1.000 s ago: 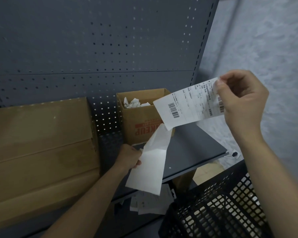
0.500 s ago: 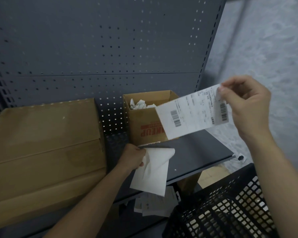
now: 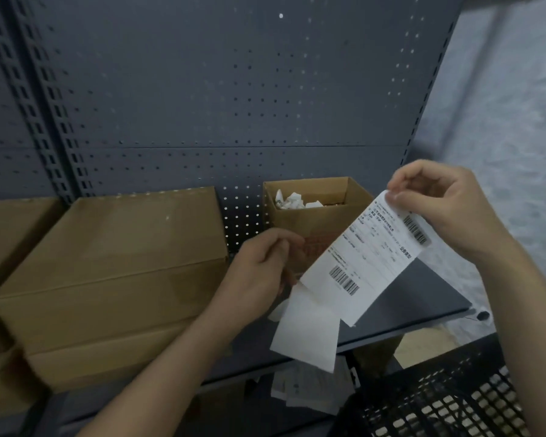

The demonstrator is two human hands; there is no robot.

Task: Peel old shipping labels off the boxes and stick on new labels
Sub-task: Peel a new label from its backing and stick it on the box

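Note:
My right hand [image 3: 445, 206] pinches the top corner of a white shipping label [image 3: 364, 258] printed with barcodes, held tilted in the air over the shelf. My left hand [image 3: 262, 269] grips the blank white backing paper [image 3: 306, 331], which hangs down below the label's lower edge. A large closed cardboard box [image 3: 108, 272] stands on the shelf to the left of both hands. Behind the label sits a small open cardboard box [image 3: 316, 212] holding crumpled white paper scraps [image 3: 292, 200].
The dark shelf board [image 3: 416, 294] runs under the hands, with a perforated back panel [image 3: 234, 105] behind. A black mesh basket [image 3: 438, 402] stands at the lower right. Loose label sheets [image 3: 309, 389] lie on the shelf below. Another cardboard box [image 3: 7, 234] is at far left.
My left hand rose and moved right with the backing paper, closing up to the label. My right hand lowered the label and tilted it steeper. The view shifted left.

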